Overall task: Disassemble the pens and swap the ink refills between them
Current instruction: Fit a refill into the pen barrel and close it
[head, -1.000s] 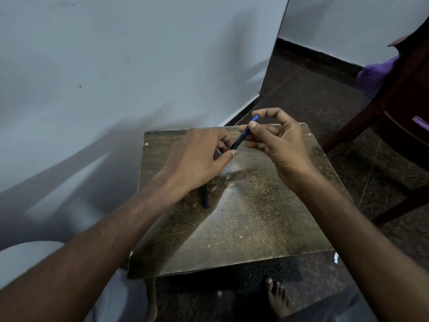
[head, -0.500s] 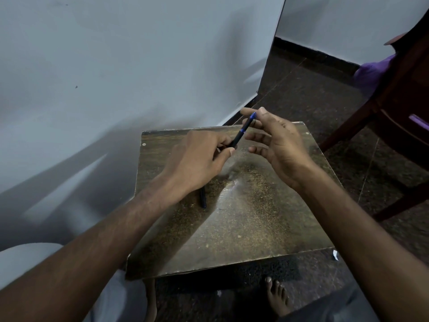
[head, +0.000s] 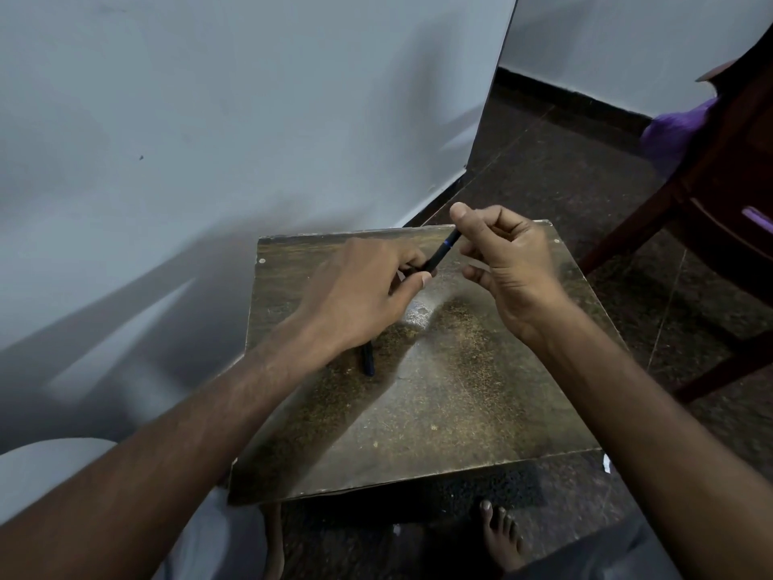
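A dark pen with a blue band [head: 440,254] is held slanted above the far part of the small worn tabletop [head: 439,403]. My left hand [head: 359,295] pinches its lower end between thumb and fingers. My right hand [head: 508,261] has thumb and forefinger closed on the pen's upper tip, the other fingers curled loosely. A second dark pen [head: 368,360] lies flat on the tabletop; only its near end shows, the rest is hidden under my left wrist.
A pale wall stands close on the left and behind the table. A dark wooden chair [head: 711,228] with purple cloth [head: 673,131] stands at the right. The floor is dark stone. A bare foot [head: 502,533] rests under the table's near edge.
My right hand went from gripping the pen's upper part, to fingers spread around it, to pinching the tip now. The left hand and the lying pen stayed put.
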### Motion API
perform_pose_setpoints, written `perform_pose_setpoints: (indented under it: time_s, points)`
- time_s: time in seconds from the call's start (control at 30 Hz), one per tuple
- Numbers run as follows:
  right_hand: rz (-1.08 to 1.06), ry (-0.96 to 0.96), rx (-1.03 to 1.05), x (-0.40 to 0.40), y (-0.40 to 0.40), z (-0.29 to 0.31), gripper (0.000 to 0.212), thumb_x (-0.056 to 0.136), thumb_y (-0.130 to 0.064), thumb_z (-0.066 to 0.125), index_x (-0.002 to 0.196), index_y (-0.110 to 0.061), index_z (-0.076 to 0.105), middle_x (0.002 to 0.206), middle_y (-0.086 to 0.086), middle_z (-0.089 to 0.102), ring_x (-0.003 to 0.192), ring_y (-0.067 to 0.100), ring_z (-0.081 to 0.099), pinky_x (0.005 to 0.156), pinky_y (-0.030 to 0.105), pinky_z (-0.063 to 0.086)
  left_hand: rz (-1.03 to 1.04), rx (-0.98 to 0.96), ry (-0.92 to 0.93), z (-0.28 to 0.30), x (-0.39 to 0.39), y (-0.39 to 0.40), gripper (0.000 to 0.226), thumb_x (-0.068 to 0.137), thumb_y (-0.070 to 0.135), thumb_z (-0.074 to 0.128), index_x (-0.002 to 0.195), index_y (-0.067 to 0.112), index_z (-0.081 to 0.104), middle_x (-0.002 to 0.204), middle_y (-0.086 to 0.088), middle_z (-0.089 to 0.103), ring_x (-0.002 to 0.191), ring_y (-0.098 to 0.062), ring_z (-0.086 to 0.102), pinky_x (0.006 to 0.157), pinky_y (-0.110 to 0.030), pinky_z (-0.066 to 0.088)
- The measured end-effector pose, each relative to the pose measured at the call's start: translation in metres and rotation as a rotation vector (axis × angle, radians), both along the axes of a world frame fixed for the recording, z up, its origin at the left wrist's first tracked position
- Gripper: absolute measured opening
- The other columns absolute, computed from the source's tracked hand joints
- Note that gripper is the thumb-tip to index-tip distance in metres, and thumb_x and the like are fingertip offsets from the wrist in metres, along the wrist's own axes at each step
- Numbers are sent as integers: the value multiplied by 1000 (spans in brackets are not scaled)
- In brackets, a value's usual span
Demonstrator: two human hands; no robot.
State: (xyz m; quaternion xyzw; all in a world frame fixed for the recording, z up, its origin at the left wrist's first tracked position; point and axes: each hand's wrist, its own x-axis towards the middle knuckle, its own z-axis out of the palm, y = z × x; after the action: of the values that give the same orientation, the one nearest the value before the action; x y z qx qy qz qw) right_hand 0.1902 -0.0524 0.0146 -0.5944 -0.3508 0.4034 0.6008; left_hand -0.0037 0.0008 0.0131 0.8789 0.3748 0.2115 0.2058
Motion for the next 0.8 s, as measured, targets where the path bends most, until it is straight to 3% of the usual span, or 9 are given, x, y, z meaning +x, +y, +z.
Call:
perform_pose_setpoints:
  time_s: [0.07,0.17,0.23,0.33,0.37,0.5,0.53,0.7,0.8]
  points:
    - [14,22,-15,1,1,-1,23,94,-48,79,89,-26,78,89,-10,72,81,9,62,69,29,50,6,4,9,0,1,-1,17,107,43,65,118,39,78,95,18,77,74,4,62,58,-12,33]
    - [112,64,-6,1,0,1,34,104,-48,65,116,-23,83,116,-4,76,92,12,66,70,26,51,16,-18,7,1,0,1,18,107,41,65,119,37,78,95,18,75,66,11,54,57,-14,33]
    - [112,34,-1,1,-1,0,27,103,-44,68,111,-23,85,112,-8,78,92,9,66,71,27,51,4,-29,15,2,-1,2,18,107,42,65,118,37,78,100,17,78,70,9,58,61,-17,39]
    - [-2,-32,-32,2,-1,-1,24,90,-46,83,78,-26,76,84,-14,73,83,3,64,75,31,47,-17,-40,26,1,0,-1,18,108,43,64,118,37,78,103,16,80,84,0,67,66,-21,46]
    - [-17,-42,-37,3,-1,-1,27,89,-47,84,76,-27,72,82,-12,72,83,4,63,75,32,46,-19,-38,27,0,1,-2,18,108,43,63,117,38,78,102,17,79,86,0,67,65,-20,45]
    - [98,47,-22,3,-2,3,32,103,-48,66,116,-23,82,124,1,80,96,12,66,73,27,49,-4,-52,32,0,2,0,19,108,42,62,119,38,77,100,18,78,76,6,63,61,-20,41]
    - [127,39,-12,3,-2,3,31,105,-44,64,119,-25,82,126,0,80,98,12,66,73,26,50,1,-59,32,0,2,1,18,108,41,62,118,38,77,99,18,78,73,7,61,61,-20,41]
    - [32,-40,-37,3,0,-1,20,92,-43,82,83,-27,75,86,-14,74,86,5,65,78,33,46,-10,-76,38,-1,2,-3,17,109,43,61,114,41,77,94,22,77,73,7,64,63,-25,48]
    - [74,-1,-35,4,1,-1,27,98,-48,74,100,-21,78,107,-9,80,94,11,66,76,30,48,0,-68,41,0,3,-5,16,109,43,60,112,41,76,82,27,69,66,11,61,57,-19,40]
